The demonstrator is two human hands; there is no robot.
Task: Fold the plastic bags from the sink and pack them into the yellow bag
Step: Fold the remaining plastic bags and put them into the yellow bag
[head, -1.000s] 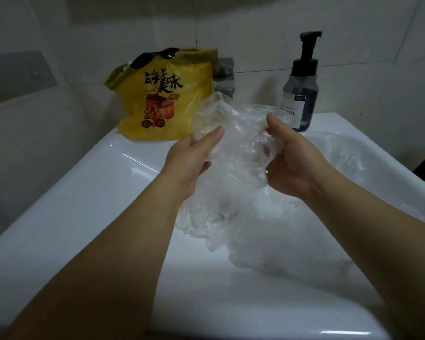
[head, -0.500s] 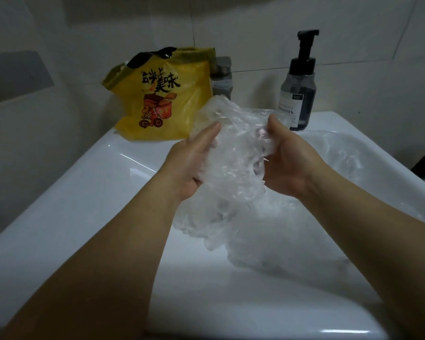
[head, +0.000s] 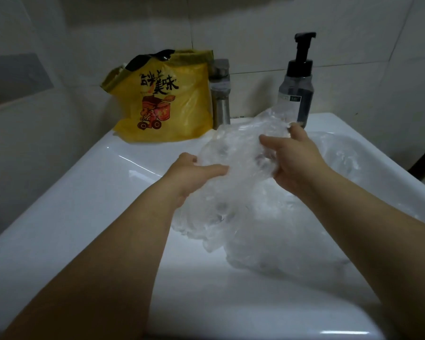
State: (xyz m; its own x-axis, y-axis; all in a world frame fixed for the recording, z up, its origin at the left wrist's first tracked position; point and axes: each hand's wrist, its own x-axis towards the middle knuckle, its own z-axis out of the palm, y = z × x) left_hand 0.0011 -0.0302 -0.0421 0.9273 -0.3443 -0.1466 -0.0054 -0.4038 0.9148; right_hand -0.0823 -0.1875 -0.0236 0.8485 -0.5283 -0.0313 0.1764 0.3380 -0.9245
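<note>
Over the sink (head: 84, 192), the clear bag (head: 233, 153) has been lowered, gripped by left hand (head: 196, 173) and right hand (head: 297, 160); a plastic pile (head: 268, 229) is heaped inside.

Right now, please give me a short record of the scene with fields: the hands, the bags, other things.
held item: clear plastic bag, crumpled, lifted over the sink
left hand: grips its left side
right hand: pinches its right side
in basin: pile of plastic bags, crumpled
yellow bag: upright on the rim, back left, beside the faucet
other: pump bottle, back right
</note>
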